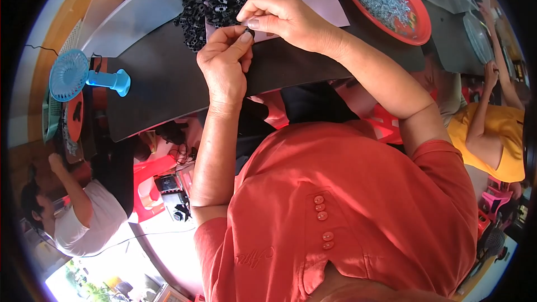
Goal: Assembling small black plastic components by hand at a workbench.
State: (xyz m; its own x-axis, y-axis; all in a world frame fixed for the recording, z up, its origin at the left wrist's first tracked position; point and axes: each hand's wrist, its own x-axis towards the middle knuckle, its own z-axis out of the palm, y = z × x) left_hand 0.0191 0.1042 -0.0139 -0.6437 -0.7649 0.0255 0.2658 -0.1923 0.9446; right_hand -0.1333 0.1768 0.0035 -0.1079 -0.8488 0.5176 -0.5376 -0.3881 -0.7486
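Over the near edge of the black table point(162, 78), my two hands meet. My left hand point(225, 61) is closed, pinching a small black plastic part point(250, 32) between thumb and fingertips. Just above it, my right hand point(285, 19) has thumb and forefinger pressed together close to that part; whatever lies between them is too small to make out. A large heap of similar black parts point(221, 3) spreads behind my hands. Partly under the heap and my right hand lies a pale pink sheet point(330, 10).
At the right stands a red basin point(423, 29) of small silvery pieces. Clear plastic bins point(134, 19) sit at the far left and far right. A blue fan point(69, 75) is at the table's left end. Co-workers sit left, in a white shirt point(92, 221), and right, in yellow point(492, 140).
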